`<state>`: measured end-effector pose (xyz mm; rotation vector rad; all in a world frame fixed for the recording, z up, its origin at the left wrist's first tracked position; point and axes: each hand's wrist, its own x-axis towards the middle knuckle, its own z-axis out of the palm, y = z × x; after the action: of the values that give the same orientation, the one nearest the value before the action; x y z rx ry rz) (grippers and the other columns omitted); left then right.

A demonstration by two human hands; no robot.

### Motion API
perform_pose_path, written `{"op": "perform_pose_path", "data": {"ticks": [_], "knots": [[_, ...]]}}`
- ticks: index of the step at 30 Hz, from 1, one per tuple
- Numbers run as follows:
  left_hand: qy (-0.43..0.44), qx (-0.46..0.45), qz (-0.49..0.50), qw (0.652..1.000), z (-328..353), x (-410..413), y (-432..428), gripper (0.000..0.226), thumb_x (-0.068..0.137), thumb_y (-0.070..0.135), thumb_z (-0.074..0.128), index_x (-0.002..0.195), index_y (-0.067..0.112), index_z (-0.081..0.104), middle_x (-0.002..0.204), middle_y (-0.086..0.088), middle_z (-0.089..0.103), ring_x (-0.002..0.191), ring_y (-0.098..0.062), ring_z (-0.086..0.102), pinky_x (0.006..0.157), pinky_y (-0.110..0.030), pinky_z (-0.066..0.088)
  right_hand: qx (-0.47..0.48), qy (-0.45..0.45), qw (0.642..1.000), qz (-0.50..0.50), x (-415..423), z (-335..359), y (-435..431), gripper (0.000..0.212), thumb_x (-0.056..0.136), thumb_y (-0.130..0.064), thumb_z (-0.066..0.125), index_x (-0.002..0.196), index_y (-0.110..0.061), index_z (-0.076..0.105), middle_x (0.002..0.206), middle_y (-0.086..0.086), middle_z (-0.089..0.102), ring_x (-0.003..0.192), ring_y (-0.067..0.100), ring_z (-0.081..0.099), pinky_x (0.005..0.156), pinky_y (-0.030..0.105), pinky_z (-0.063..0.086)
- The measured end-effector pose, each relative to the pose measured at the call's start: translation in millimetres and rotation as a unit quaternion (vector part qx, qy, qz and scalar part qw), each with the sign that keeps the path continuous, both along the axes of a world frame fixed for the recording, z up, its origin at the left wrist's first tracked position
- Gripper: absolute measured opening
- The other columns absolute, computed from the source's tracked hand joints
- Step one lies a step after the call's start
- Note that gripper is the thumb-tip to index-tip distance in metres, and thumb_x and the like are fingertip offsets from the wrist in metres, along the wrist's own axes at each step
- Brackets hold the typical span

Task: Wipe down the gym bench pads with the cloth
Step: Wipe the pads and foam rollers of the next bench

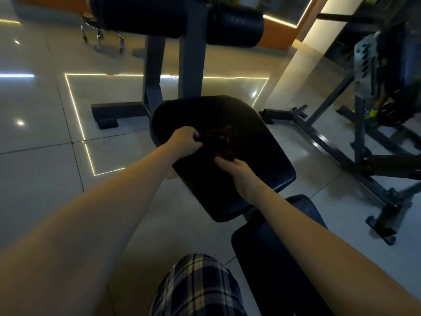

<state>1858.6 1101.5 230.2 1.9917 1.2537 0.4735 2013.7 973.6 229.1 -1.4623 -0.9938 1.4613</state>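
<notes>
A black seat pad [255, 137] of a gym bench fills the middle of the head view. On it lies a dark cloth with reddish-brown stripes [222, 142], hard to make out against the pad. My left hand [185, 140] pinches the cloth's left edge. At the near corner of the cloth my right hand [234, 169] pinches it too. A second black pad [273, 258], the longer back pad, runs toward me at the lower right. Two black roller pads [234, 26] sit on the frame at the top.
The bench's grey steel post [191, 65] and foot [114, 110] stand on a glossy tiled floor with lit strip lines. A metal rack frame [355, 142] with weight plates stands at the right. My checked shorts [196, 288] show at the bottom.
</notes>
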Motion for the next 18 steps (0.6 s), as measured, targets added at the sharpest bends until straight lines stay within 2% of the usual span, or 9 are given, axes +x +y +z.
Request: {"op": "perform_pose_path", "data": {"ticks": [2,4,5,6,8,10,13,15,18], "knots": [[-0.092,-0.057,0.038,0.993,2,-5,-7,0.021,0.090,0.017,0.069,0.109,0.007,0.067,0.095,-0.002,0.062,0.083,-0.012,0.056,0.073,-0.023,0.043,-0.002,0.105,0.987,-0.123,1,4,-2,0.039,0.090,-0.039,0.059,0.109,-0.006,0.064,0.126,0.014,0.064,0.114,0.029,0.062,0.093,0.040,0.051],[-0.176,-0.123,0.077,0.974,4,-13,-14,0.019,0.087,0.015,0.073,0.103,0.012,0.064,0.092,-0.001,0.059,0.084,-0.015,0.058,0.075,-0.027,0.048,-0.026,0.188,0.957,-0.220,1,3,4,0.034,0.089,-0.042,0.062,0.075,-0.012,0.056,0.121,0.014,0.065,0.111,0.030,0.063,0.092,0.047,0.050],[-0.209,-0.154,0.091,0.961,5,-18,-17,0.017,0.086,0.014,0.073,0.099,0.014,0.063,0.094,-0.003,0.059,0.087,-0.018,0.059,0.076,-0.031,0.051,-0.043,0.213,0.943,-0.253,0,5,6,0.034,0.090,-0.038,0.064,0.070,-0.015,0.051,0.118,0.014,0.066,0.108,0.031,0.065,0.091,0.049,0.052],[-0.235,-0.181,0.099,0.950,7,-24,-21,0.015,0.087,0.011,0.073,0.096,0.017,0.063,0.095,-0.004,0.059,0.091,-0.021,0.060,0.077,-0.033,0.052,-0.066,0.216,0.937,-0.268,2,5,10,0.030,0.090,-0.034,0.065,0.073,-0.014,0.050,0.115,0.014,0.067,0.104,0.031,0.066,0.089,0.049,0.053],[-0.287,-0.221,0.099,0.927,13,-34,-27,0.017,0.089,0.004,0.067,0.096,0.019,0.064,0.100,-0.007,0.061,0.100,-0.026,0.061,0.087,-0.039,0.053,-0.108,0.182,0.944,-0.252,-2,16,15,0.028,0.088,-0.032,0.068,0.100,-0.012,0.054,0.111,0.014,0.067,0.101,0.031,0.068,0.092,0.047,0.053],[-0.357,-0.248,0.094,0.896,21,-43,-32,0.021,0.092,-0.002,0.059,0.103,0.016,0.064,0.104,-0.011,0.060,0.104,-0.028,0.061,0.091,-0.040,0.053,-0.170,0.137,0.955,-0.202,-8,27,20,0.055,0.086,-0.032,0.072,0.128,-0.007,0.045,0.106,0.014,0.068,0.092,0.028,0.070,0.087,0.040,0.057],[-0.452,-0.277,0.086,0.844,38,-57,-36,0.030,0.095,-0.005,0.051,0.115,0.015,0.062,0.111,-0.012,0.059,0.099,-0.023,0.062,0.077,-0.031,0.056,-0.262,0.114,0.952,-0.114,-25,40,22,0.057,0.086,-0.035,0.071,0.123,0.003,0.051,0.090,0.010,0.069,0.073,0.020,0.067,0.065,0.028,0.057],[-0.491,-0.300,0.073,0.815,50,-66,-39,0.032,0.095,-0.003,0.049,0.116,0.018,0.061,0.115,-0.011,0.060,0.101,-0.021,0.063,0.074,-0.029,0.055,-0.271,0.116,0.954,-0.062,-34,44,19,0.053,0.085,-0.043,0.069,0.106,0.005,0.062,0.083,0.008,0.070,0.075,0.019,0.068,0.074,0.025,0.054],[-0.514,-0.337,0.054,0.787,69,-77,-49,0.034,0.094,0.002,0.050,0.122,0.019,0.059,0.123,-0.012,0.059,0.111,-0.025,0.062,0.080,-0.032,0.057,-0.235,0.151,0.960,-0.035,-45,42,13,0.066,0.079,-0.052,0.072,0.115,0.002,0.065,0.107,0.010,0.068,0.111,0.023,0.064,0.104,0.027,0.042]]}}
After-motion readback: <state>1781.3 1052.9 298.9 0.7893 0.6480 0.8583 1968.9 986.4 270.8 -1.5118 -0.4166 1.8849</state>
